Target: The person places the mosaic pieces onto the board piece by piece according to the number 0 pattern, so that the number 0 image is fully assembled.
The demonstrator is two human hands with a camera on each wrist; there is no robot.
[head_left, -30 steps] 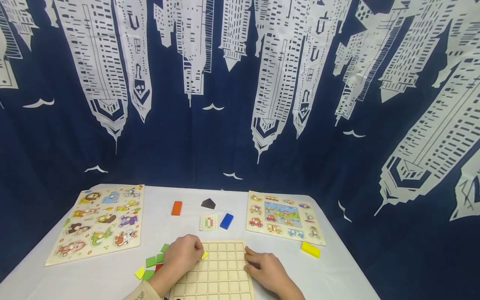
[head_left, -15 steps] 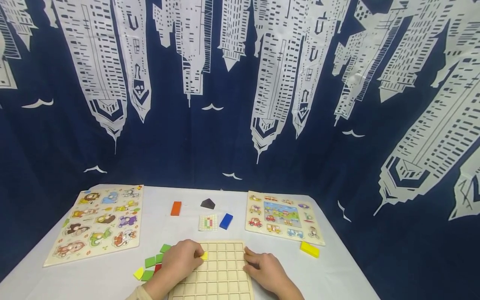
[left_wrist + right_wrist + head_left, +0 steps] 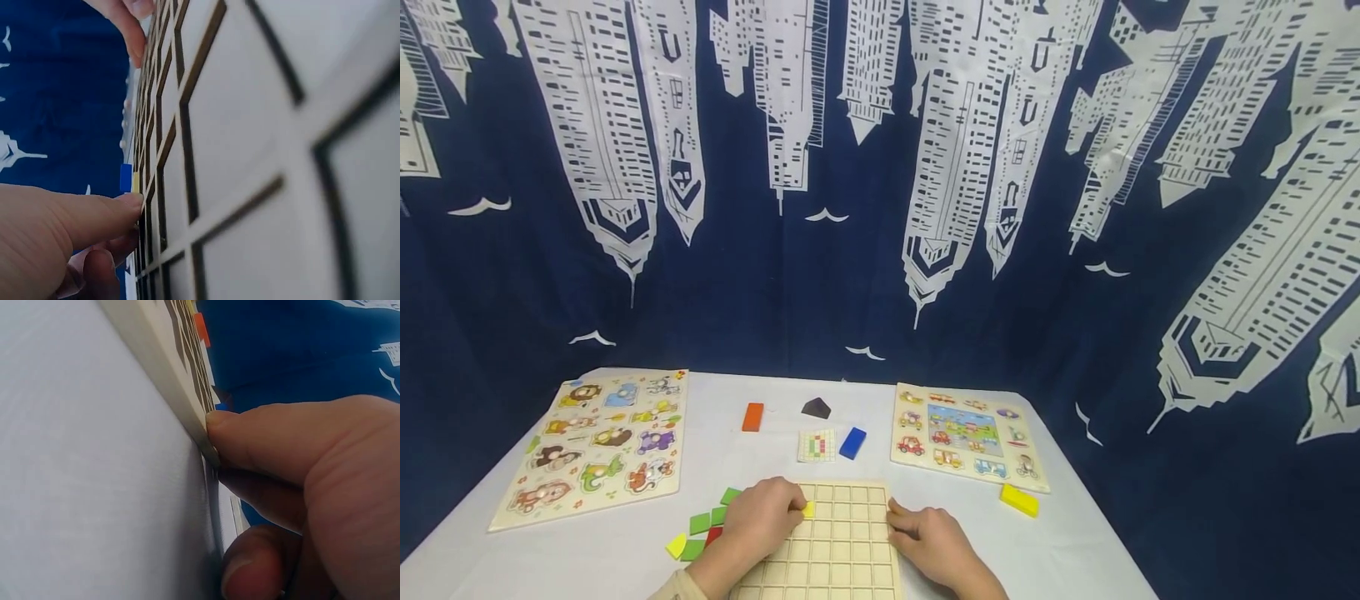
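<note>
From my feed, the left hand (image 3: 763, 518) pinches the yellow tile (image 3: 808, 509), which lies at a cell in the board's (image 3: 852, 552) second row from the far edge. The right hand (image 3: 938, 542) holds the board's right rim between thumb and fingers. I'd keep that grip steady and settle the tile flat inside the ridges before releasing. Green tiles (image 3: 700, 523) crowd the left forearm, so I'd lift before swinging out; rightward, the table (image 3: 1060, 550) offers more room.
</note>
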